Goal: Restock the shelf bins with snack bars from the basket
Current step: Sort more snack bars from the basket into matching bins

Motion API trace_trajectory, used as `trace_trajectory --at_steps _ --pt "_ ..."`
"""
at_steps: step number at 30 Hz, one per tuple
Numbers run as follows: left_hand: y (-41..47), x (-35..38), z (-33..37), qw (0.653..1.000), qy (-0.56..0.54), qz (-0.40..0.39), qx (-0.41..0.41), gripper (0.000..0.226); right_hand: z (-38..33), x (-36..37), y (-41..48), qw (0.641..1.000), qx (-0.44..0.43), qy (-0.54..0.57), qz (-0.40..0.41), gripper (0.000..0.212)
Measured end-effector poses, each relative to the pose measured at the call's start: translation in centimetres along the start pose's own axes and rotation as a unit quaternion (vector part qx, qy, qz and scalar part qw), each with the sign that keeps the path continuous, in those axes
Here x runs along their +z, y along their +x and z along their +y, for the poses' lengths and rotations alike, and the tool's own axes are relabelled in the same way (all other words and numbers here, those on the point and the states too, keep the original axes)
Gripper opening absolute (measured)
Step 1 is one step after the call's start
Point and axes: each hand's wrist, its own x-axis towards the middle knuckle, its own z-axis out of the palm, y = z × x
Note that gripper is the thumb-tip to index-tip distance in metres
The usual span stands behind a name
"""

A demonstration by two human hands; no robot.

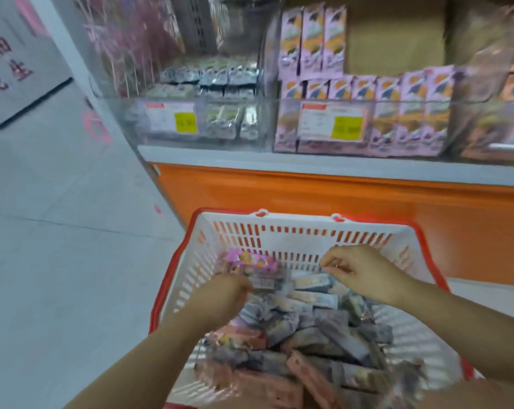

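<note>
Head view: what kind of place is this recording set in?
Most likely a shop aisle: clear shelf bins of boxed snacks with yellow price labels, and a red-and-white shopping basket of snack bars under both hands.

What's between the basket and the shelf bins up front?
In the head view, an orange panel topped by a grey ledge lies between the basket and the bins. No loose items show there.

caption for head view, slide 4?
Both hands reach into the snack-filled basket below the shelf bins.
</note>
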Motion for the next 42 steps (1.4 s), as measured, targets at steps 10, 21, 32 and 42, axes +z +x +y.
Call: trace_trajectory --at_steps 10,21,32,42 --pt "1.4 5.4 -1.3 0.960 0.162 -0.228 -0.003 0.029 1.6 0.8 -0.4 0.997 0.045 0.060 -0.015 0.014" --pt "0.1 1.3 1.6 0.986 0.031 -0.158 -0.032 0.019 0.6 -4.6 -5.1 0.996 0.040 0.079 0.028 0.011" --pt "-4.5 -14.3 17.0 0.926 -0.358 0.115 0.043 0.029 -5.6 -12.8 -12.9 0.967 -0.033 0.230 0.108 0.015" --pt "-4.1 -16.4 29.7 0.845 -0.514 0.096 0.112 0.010 -5.4 -15.6 -19.2 0.892 -0.049 0.212 0.396 0.036"
